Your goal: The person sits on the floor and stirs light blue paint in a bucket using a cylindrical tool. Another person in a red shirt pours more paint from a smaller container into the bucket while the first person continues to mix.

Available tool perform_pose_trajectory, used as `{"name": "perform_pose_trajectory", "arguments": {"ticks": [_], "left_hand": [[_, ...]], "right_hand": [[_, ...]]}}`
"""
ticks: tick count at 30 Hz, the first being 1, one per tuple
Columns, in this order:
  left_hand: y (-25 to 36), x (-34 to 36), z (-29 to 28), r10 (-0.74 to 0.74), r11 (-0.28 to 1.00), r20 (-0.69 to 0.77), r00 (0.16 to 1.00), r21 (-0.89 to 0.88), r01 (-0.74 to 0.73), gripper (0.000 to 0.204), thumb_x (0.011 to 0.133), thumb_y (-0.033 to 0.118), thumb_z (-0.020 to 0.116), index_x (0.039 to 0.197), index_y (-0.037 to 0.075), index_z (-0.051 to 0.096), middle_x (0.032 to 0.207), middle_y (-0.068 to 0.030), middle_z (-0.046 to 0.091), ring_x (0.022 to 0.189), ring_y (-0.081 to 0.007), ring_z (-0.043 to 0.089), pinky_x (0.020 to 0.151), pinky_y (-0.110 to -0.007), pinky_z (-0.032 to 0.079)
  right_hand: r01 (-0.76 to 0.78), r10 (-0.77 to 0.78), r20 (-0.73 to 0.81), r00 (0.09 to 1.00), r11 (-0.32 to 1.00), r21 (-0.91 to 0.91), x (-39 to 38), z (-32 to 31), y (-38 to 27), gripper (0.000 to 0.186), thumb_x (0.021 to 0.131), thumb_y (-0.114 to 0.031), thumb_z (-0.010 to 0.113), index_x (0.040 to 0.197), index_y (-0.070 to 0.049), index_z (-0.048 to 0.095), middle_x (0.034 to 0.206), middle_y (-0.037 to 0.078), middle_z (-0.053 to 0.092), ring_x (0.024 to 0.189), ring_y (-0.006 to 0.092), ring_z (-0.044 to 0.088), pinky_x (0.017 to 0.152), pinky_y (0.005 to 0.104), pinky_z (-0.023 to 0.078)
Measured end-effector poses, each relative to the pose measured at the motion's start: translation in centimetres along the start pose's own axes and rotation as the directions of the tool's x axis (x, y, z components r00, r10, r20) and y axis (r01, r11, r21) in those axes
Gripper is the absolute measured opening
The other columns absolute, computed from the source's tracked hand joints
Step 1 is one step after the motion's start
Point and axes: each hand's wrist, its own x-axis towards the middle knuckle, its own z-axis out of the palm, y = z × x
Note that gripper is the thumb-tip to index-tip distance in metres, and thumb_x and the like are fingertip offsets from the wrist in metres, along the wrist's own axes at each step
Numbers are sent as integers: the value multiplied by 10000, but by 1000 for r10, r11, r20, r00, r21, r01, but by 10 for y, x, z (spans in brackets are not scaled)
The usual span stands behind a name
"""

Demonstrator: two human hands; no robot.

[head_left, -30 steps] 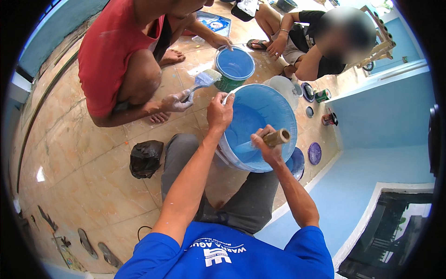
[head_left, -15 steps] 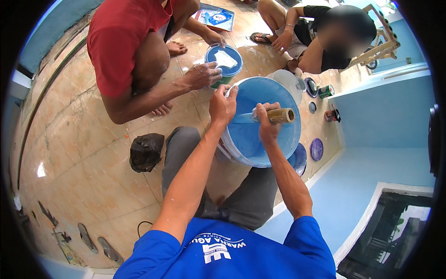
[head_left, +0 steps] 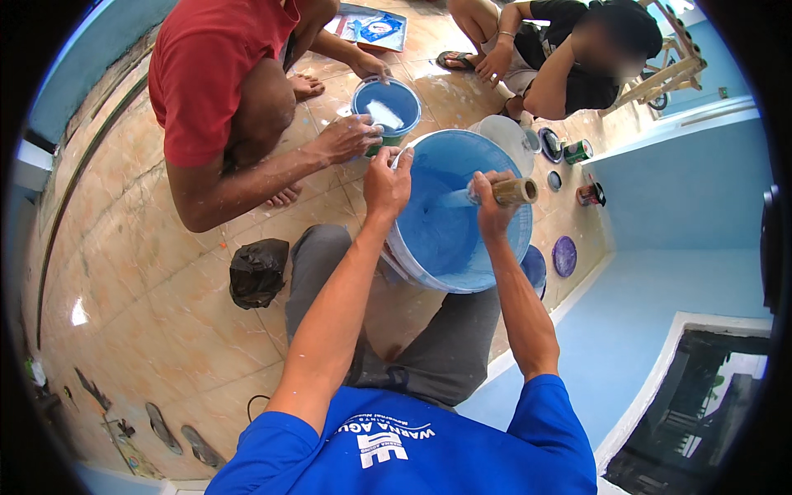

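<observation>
A large white bucket with blue paint inside stands between my knees. My left hand is closed on its rim at the left. My right hand is wrapped round a bamboo stick near its upper end. The stick slants over the bucket, and its paint-coated lower end dips into the blue paint. Just beyond my left hand, a person in a red shirt squats and holds a smaller pail, blue inside with a white patch.
Another person in black sits far right. Along the wall stand a clear tub, a green can, a small can and a purple lid. A black plastic bag lies left of my knee; a paint tray lies far off.
My right hand and the stick have shifted slightly right, and the stick's wet end has swung within the paint. The smaller pail's opening now tilts more toward me. My left hand keeps its hold.
</observation>
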Motion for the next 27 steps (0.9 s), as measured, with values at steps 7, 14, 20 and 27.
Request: {"name": "perform_pose_trajectory", "arguments": {"ticks": [7,14,20,27], "left_hand": [[0,1,-2,14,1000,12,1000,-6,-14,418,962,424,692,1059,18,705,971,-222,712,888,-382,689,789,-466,527],[7,-1,-4,1,1000,-4,1000,-5,-1,421,963,415,689,1033,1,715,946,-219,738,879,-369,709,791,-452,537],[9,0,-7,4,1000,22,1000,24,-4,436,987,425,684,1064,-3,717,879,-138,729,806,-218,673,755,-379,534],[8,-1,-5,2,1000,12,1000,17,-2,413,993,406,680,1066,0,715,904,-131,729,841,-217,671,787,-375,528]], "right_hand": [[-165,107,251,962,960,224,-23,5,-9,242,900,24,708,811,-86,511,720,33,601,640,99,556,597,280,455],[-266,224,299,927,958,106,-36,-6,-20,268,860,45,704,744,-78,496,633,51,558,550,133,545,523,305,450],[-212,194,121,973,964,158,-5,12,-5,185,852,4,753,788,-73,598,673,2,611,577,95,591,528,268,461],[43,-44,18,999,997,68,34,24,14,255,884,44,699,788,-92,506,664,17,568,553,108,537,531,279,456]]}}
